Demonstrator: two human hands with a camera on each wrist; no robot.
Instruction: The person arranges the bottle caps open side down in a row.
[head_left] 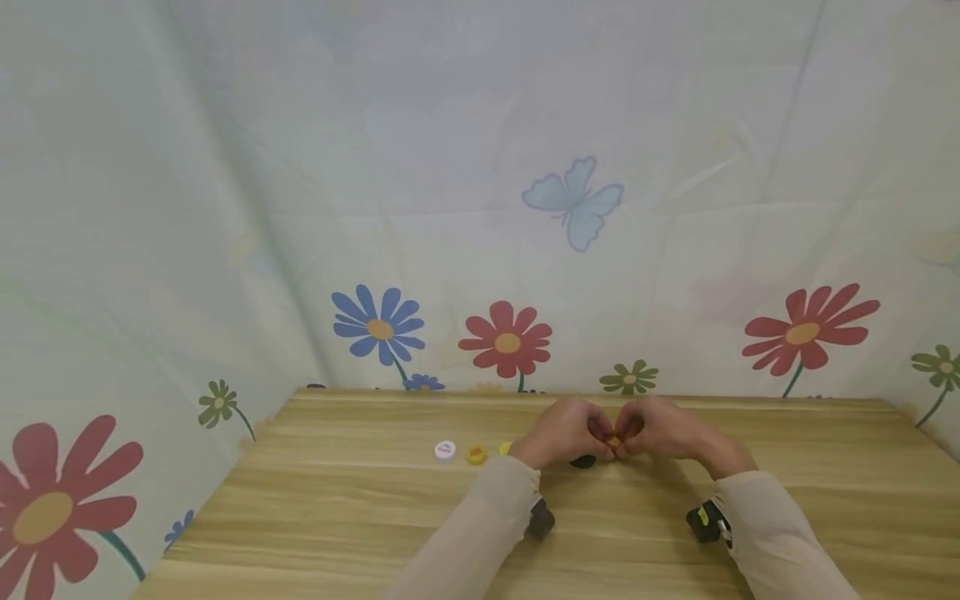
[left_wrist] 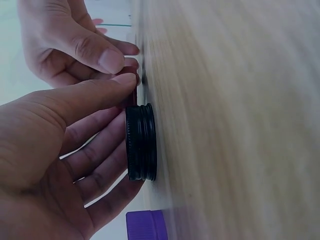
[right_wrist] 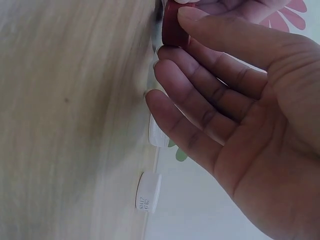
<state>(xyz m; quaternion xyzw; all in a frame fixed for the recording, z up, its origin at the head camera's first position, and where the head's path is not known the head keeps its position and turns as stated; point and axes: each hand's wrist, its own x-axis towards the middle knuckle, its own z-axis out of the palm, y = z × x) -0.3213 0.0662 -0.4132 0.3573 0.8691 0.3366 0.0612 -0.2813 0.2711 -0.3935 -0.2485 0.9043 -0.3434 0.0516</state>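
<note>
Near the far edge of the table, my left hand (head_left: 567, 429) and right hand (head_left: 660, 427) meet at a small red bottle cap (right_wrist: 175, 25). In the right wrist view the right thumb and a finger pinch the cap, its other fingers extended beneath. Seen from the left wrist, the left thumb and fingers pinch the same cap, which they mostly cover. A black ridged lid (left_wrist: 141, 142) stands on the table beside the left fingers. Next to it is a purple cap (left_wrist: 145, 225), out of sight in the head view.
Left of the hands lie a white cap (head_left: 445, 452), an orange-yellow cap (head_left: 476, 454) and a partly covered yellow cap (head_left: 505, 448). Two white caps, one nearer (right_wrist: 149, 192) and one behind the fingers (right_wrist: 158, 132), are by the right hand. A flowered curtain (head_left: 450, 250) hangs behind the wooden table (head_left: 360, 500).
</note>
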